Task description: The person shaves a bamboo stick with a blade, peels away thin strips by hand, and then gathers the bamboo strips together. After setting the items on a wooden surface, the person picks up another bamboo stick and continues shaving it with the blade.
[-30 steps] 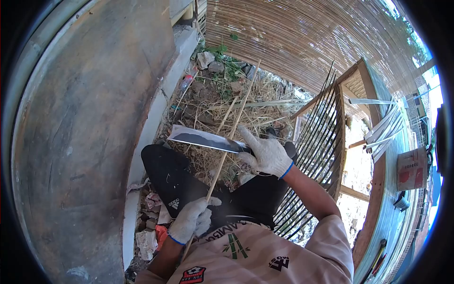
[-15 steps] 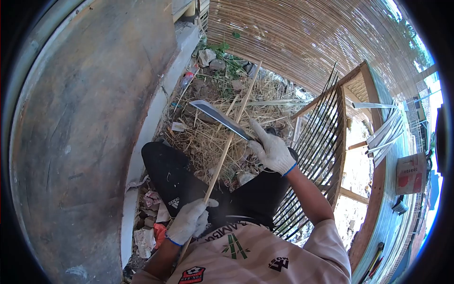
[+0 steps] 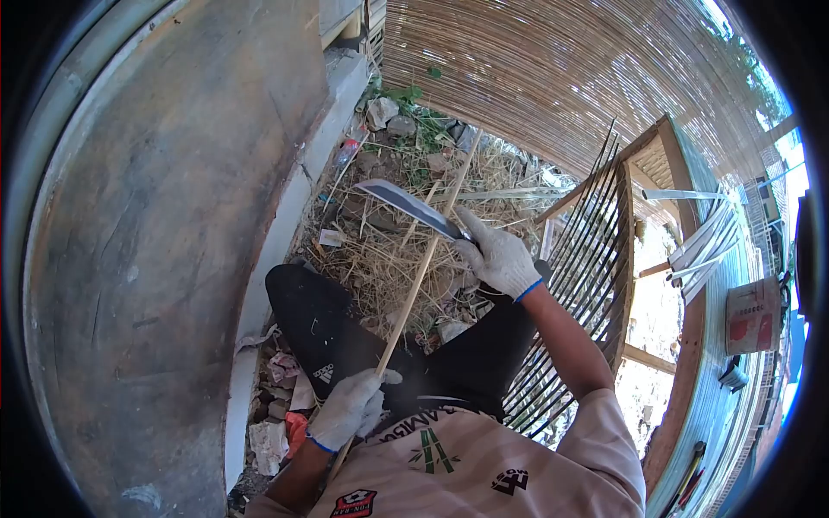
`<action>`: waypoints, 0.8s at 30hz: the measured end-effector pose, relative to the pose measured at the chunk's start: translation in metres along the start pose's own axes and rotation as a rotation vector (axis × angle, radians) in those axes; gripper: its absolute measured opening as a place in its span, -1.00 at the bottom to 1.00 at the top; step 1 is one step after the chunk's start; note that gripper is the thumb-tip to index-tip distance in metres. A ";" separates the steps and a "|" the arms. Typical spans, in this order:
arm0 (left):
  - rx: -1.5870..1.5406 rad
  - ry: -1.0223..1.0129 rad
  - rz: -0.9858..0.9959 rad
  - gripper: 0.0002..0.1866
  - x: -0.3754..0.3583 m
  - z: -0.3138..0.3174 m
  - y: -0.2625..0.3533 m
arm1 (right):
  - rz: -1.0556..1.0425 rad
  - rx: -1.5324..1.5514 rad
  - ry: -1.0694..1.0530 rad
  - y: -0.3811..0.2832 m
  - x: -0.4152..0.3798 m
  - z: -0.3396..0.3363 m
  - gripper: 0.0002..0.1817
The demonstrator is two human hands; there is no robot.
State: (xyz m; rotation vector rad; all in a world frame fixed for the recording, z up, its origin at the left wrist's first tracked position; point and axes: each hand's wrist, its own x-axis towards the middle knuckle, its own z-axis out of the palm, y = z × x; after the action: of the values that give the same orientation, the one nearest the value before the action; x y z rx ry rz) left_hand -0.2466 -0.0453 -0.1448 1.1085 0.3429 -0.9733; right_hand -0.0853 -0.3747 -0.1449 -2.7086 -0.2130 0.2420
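Observation:
A long, thin bamboo strip [image 3: 420,274] slants up and away from my body. My left hand [image 3: 347,409], in a whitish work glove with a blue cuff, is wrapped round its lower part near my lap. In my right hand [image 3: 501,257], gloved the same way, is a machete [image 3: 404,204]. Its broad dark blade points to the upper left and lies across the strip, overlapping it in this view. The machete's handle is hidden inside my right glove.
Dry straw shavings [image 3: 380,285] and rubble cover the ground between my legs. At left stands a large worn board [image 3: 173,216]. A slatted wooden rack [image 3: 587,268] is close by my right arm, with a cardboard box [image 3: 751,316] beyond it. A bamboo screen [image 3: 553,78] closes off the back.
My right hand and the machete have shifted slightly right and down along the bamboo strip. My left hand keeps its hold, and the whole view has moved a little.

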 end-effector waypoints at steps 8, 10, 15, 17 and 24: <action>0.074 0.098 0.162 -0.60 0.011 0.003 -0.017 | 0.268 0.780 0.115 0.017 -0.006 0.024 -0.42; 0.163 0.099 0.199 -0.65 0.017 0.013 -0.004 | 0.260 0.893 0.112 0.001 -0.009 0.026 -0.42; 0.726 0.316 0.576 -0.73 0.029 0.007 0.026 | 0.176 1.214 0.141 -0.039 -0.015 0.026 -0.49; 0.945 0.531 0.674 -0.78 0.023 0.002 0.057 | 0.135 1.299 0.153 -0.050 -0.023 0.025 -0.52; 0.864 1.154 1.278 -0.70 0.008 -0.062 0.161 | 0.055 1.281 0.153 -0.074 -0.040 0.033 -0.59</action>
State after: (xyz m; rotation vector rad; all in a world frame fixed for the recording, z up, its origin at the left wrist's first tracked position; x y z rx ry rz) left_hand -0.1004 0.0217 -0.0823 2.1726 0.0250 0.8466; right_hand -0.1394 -0.3020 -0.1385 -1.4470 0.0660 0.1118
